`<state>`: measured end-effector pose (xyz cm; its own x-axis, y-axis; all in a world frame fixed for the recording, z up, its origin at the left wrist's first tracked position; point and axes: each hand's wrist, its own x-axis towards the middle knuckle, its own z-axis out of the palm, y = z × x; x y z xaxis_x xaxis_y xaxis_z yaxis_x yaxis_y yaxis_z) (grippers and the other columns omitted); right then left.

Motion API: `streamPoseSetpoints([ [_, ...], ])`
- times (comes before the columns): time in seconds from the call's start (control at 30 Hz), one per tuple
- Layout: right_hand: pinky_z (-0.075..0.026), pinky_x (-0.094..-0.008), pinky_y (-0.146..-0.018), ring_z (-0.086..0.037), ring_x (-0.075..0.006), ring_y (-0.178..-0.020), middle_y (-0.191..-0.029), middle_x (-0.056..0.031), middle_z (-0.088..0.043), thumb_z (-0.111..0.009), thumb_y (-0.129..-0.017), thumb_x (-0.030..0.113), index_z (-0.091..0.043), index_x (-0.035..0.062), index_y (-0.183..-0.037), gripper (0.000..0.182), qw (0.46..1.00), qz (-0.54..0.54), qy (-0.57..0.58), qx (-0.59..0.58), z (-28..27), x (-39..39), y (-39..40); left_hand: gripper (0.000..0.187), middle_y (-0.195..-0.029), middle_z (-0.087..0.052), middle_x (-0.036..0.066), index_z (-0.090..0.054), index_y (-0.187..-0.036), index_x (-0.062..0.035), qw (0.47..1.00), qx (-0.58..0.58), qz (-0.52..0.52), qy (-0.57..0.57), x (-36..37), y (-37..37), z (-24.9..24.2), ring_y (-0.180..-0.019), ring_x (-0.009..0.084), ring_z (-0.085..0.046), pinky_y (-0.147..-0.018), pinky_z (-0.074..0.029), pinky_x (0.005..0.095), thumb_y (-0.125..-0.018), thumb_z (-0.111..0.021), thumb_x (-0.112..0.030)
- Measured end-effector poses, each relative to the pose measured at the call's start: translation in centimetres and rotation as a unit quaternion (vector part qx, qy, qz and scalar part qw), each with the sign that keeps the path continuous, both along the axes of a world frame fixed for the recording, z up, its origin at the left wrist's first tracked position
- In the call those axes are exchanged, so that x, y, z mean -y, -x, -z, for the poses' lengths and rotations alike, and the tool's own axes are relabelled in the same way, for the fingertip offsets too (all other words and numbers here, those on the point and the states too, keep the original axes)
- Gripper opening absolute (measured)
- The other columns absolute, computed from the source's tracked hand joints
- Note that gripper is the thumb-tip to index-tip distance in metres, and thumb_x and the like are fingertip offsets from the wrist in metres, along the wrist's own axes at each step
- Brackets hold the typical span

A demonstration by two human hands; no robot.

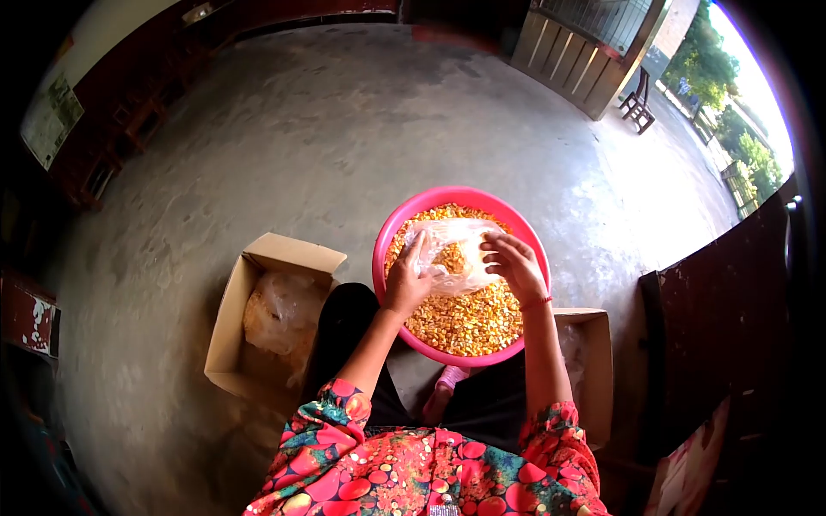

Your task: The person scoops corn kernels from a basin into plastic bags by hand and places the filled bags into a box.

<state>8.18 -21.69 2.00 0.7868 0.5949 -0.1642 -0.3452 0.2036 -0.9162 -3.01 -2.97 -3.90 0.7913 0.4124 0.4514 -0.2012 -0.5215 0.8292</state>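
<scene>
A pink basin [385, 322] full of yellow corn kernels [469, 324] rests in front of my knees. Over the kernels lies a clear plastic bag [447, 230], with some corn showing in its middle. My left hand [407, 277] grips the bag's left side, thumb pointing inward. At the bag's right edge is my right hand [514, 265], its fingers bent against the plastic; whether it pinches the film is too small to make out.
An open cardboard box [225, 331] with a filled plastic bag [274, 314] stands at the left. Another cardboard box [600, 361] is at the right, partly behind my right arm. A wooden chair [638, 103] stands by the open door [572, 56].
</scene>
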Motion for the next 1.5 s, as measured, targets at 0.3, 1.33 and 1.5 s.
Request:
streamPoseSetpoints([
  [0.3, -0.048, -0.0353, -0.069, -0.059, -0.0241, -0.081, -0.089, -0.0090, -0.062, -0.059, -0.077, 0.010, -0.063, 0.0060, -0.094, 0.018, 0.837, 0.222, 0.328, 0.378, 10.6, 3.2, -1.2, 0.054, -0.119, -0.054, 0.023, -0.047, -0.124, 0.0019, 1.000, -0.017, 0.010, 0.005, -0.3, -0.1, -0.2, -0.112, 0.0337, -0.053, -0.093, -0.043, 0.0369, -0.073, -0.065, -0.008],
  [1.33, -0.026, -0.0254, -0.039, -0.036, -0.0104, -0.041, -0.051, 0.0042, -0.041, -0.047, -0.094, 0.033, -0.047, 0.0097, -0.064, 0.038, 0.961, 0.277, -0.001, -0.007, 9.0, 1.2, 1.2, 0.066, -0.126, -0.050, 0.019, -0.041, -0.130, 0.0013, 0.999, -0.010, -0.042, 0.009, 0.0, 0.3, -0.9, -0.119, 0.0292, -0.046, -0.101, -0.035, 0.0350, -0.068, -0.063, -0.004],
  [1.5, -0.023, -0.0225, -0.038, -0.028, -0.0079, -0.043, -0.057, 0.0034, -0.035, -0.040, -0.096, 0.035, -0.043, 0.0137, -0.072, 0.032, 0.924, 0.298, -0.119, -0.210, 7.8, 1.6, 1.0, 0.069, -0.128, -0.048, 0.021, -0.038, -0.132, 0.0019, 0.999, -0.025, -0.020, -0.006, 0.0, 0.3, -0.8, -0.120, 0.0307, -0.045, -0.101, -0.035, 0.0353, -0.067, -0.061, -0.004],
])
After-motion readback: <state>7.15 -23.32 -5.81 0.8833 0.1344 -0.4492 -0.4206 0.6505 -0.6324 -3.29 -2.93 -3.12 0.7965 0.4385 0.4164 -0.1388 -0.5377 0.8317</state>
